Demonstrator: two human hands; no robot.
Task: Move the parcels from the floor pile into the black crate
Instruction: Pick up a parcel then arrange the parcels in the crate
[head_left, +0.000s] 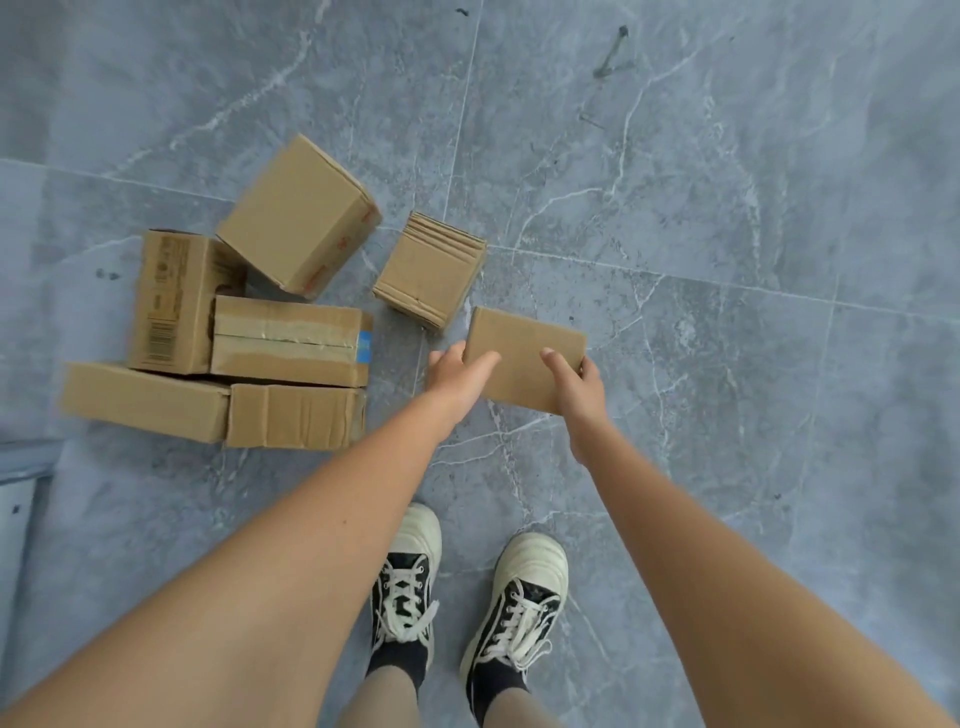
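A small flat cardboard parcel (522, 353) is held above the grey floor between both hands. My left hand (457, 376) grips its left edge, thumb on top. My right hand (579, 387) grips its right edge, thumb on top and fingers underneath. To the left lies the floor pile: a tilted box (298, 215), a box with a barcode (174, 301), a taped box (288, 340), a long flat box (143, 400) and a creased box (293, 415). A bundle of flattened cartons (428, 270) lies just beyond the held parcel. The black crate is out of view.
My two feet in black-and-white sneakers (405, 582) stand on the grey marble-look tiles (727, 208) just below the hands. A pale object (21, 499) shows at the left edge. Bare floor stretches to the right and far side.
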